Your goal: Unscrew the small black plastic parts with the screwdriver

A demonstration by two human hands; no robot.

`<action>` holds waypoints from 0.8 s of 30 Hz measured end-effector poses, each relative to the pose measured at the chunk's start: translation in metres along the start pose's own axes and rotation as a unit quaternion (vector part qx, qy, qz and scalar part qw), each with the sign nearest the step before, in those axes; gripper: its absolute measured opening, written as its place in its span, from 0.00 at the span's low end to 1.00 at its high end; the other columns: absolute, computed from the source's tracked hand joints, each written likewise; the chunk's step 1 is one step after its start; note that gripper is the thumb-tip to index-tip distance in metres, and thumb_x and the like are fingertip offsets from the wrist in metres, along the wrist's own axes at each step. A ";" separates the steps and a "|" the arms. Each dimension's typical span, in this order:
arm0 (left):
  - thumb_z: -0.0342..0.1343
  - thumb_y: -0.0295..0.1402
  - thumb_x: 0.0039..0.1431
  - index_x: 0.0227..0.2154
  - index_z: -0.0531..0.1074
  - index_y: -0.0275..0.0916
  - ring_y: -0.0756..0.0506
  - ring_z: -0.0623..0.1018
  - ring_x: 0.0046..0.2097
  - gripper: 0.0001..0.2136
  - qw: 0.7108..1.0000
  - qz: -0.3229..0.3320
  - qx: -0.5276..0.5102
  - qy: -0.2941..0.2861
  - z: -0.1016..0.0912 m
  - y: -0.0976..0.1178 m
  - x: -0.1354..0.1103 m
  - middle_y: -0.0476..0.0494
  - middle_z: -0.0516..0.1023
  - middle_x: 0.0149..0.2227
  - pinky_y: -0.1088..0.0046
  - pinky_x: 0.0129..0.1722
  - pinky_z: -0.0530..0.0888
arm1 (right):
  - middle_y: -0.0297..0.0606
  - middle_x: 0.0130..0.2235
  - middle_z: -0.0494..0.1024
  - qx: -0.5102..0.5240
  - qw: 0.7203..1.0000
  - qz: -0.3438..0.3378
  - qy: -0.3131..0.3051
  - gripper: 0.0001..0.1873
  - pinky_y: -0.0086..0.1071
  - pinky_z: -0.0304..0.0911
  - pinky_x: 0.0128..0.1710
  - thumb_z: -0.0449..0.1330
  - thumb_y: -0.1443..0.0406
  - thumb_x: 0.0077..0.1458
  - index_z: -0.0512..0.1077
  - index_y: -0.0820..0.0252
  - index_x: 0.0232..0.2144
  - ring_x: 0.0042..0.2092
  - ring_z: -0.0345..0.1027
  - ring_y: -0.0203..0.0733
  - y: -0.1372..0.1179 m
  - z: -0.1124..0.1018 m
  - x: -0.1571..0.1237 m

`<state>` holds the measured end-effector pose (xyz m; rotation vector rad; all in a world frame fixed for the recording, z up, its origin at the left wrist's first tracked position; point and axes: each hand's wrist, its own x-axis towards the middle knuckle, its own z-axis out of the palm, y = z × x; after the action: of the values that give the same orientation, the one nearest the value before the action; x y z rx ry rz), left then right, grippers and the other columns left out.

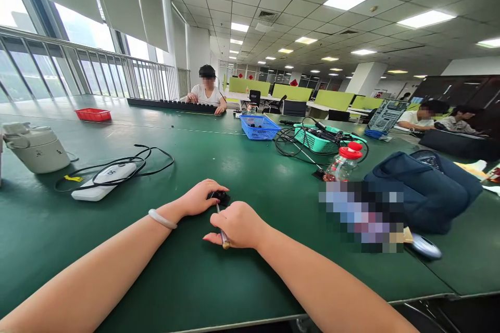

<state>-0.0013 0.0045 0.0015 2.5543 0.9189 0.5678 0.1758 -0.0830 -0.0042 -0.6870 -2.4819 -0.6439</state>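
On the green table, my left hand (201, 197) has its fingers closed around a small black part (221, 197), whose exact kind I cannot make out. My right hand (240, 226) grips a slim screwdriver (224, 238). Its thin metal shaft points away from me, with the tip at the near side of the black part; whether it touches is hidden by the fingers. The handle's end sticks out toward me below the thumb.
Left are a white power bank (105, 182) with a black cable, a white jug (37, 148) and a red tray (92, 114). Blue (260, 129) and green baskets (312, 139) stand ahead. Right are a red-lidded jar (344, 164), a dark bag (422, 187) and a mouse (426, 246). A person (207, 92) sits opposite.
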 end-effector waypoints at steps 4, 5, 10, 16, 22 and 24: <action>0.56 0.29 0.53 0.49 0.73 0.44 0.43 0.72 0.52 0.19 1.000 -0.016 0.006 0.012 0.001 -0.002 0.000 0.45 0.78 0.45 0.62 0.57 0.68 | 0.33 0.18 0.70 -0.020 0.999 0.015 -0.021 0.23 0.31 0.41 0.24 0.46 0.50 0.63 0.65 0.59 0.27 0.20 0.60 0.34 -0.002 0.001 0.000; 0.56 0.30 0.53 0.48 0.74 0.44 0.42 0.71 0.52 0.19 1.000 -0.018 0.007 0.014 0.001 -0.003 0.000 0.45 0.78 0.45 0.62 0.56 0.68 | 0.33 0.18 0.70 -0.022 0.999 0.022 -0.027 0.22 0.31 0.40 0.24 0.46 0.50 0.63 0.65 0.59 0.27 0.20 0.60 0.34 -0.002 0.001 0.000; 0.57 0.32 0.52 0.48 0.74 0.43 0.42 0.71 0.52 0.19 1.000 -0.026 0.004 0.015 0.000 -0.001 0.000 0.44 0.78 0.45 0.62 0.56 0.68 | 0.33 0.18 0.70 -0.025 0.997 0.035 -0.062 0.20 0.31 0.39 0.23 0.49 0.51 0.62 0.65 0.59 0.27 0.20 0.61 0.34 -0.003 0.003 0.000; 0.56 0.33 0.53 0.48 0.74 0.43 0.41 0.71 0.51 0.18 1.000 -0.024 0.000 0.019 0.000 0.001 -0.001 0.44 0.78 0.45 0.61 0.56 0.68 | 0.34 0.19 0.71 -0.024 0.995 0.034 -0.091 0.18 0.31 0.39 0.23 0.49 0.54 0.62 0.65 0.59 0.26 0.21 0.62 0.35 -0.006 -0.002 0.003; 0.55 0.33 0.53 0.47 0.74 0.43 0.42 0.71 0.51 0.17 1.000 -0.020 0.004 0.019 0.000 0.001 0.000 0.44 0.79 0.44 0.61 0.57 0.68 | 0.35 0.19 0.71 -0.018 0.994 0.026 -0.100 0.18 0.31 0.39 0.24 0.49 0.56 0.62 0.67 0.60 0.26 0.21 0.60 0.35 -0.006 -0.006 0.004; 0.55 0.33 0.53 0.47 0.74 0.43 0.42 0.71 0.51 0.17 1.000 -0.020 0.005 0.016 0.000 0.000 -0.001 0.44 0.78 0.45 0.62 0.57 0.67 | 0.35 0.19 0.71 -0.018 0.994 0.027 -0.103 0.17 0.31 0.39 0.23 0.49 0.57 0.62 0.67 0.60 0.26 0.21 0.60 0.35 -0.006 -0.006 0.004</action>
<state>-0.0016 0.0039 0.0018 2.5363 0.9825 0.5946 0.1711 -0.0892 0.0008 -0.8706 -2.6340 -0.6283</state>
